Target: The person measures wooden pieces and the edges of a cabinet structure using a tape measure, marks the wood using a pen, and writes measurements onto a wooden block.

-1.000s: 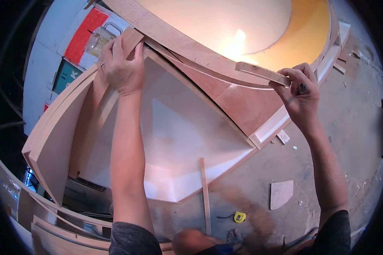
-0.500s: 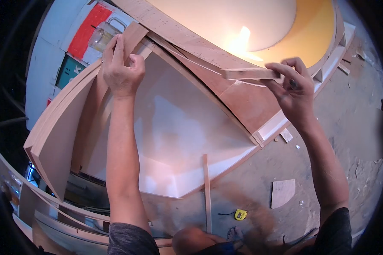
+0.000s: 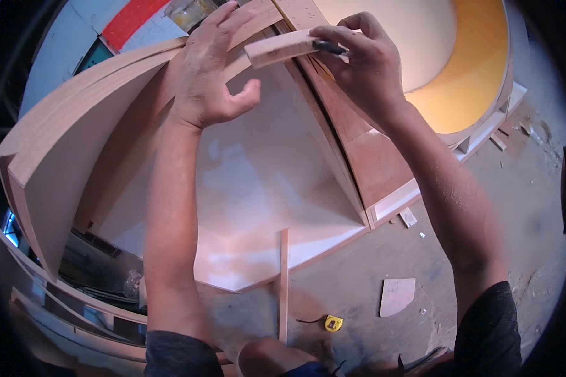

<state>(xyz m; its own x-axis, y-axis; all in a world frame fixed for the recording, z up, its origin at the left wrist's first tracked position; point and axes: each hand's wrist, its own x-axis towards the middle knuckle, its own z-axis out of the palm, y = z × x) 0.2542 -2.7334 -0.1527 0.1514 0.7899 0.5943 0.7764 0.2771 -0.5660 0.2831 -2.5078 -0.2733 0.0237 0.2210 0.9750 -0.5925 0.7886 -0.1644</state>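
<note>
Since a second ago my right hand (image 3: 365,63) carried the short wood block (image 3: 280,48) left to the curved plywood rim (image 3: 107,69), pinching it with a dark marker (image 3: 328,46), while my left hand (image 3: 210,75) rests fingers-spread on the rim, steadying it.

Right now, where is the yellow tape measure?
Head view, bottom centre: the yellow tape measure lies on the concrete floor, just right of the upright wooden strip and left of a plywood offcut.
</note>
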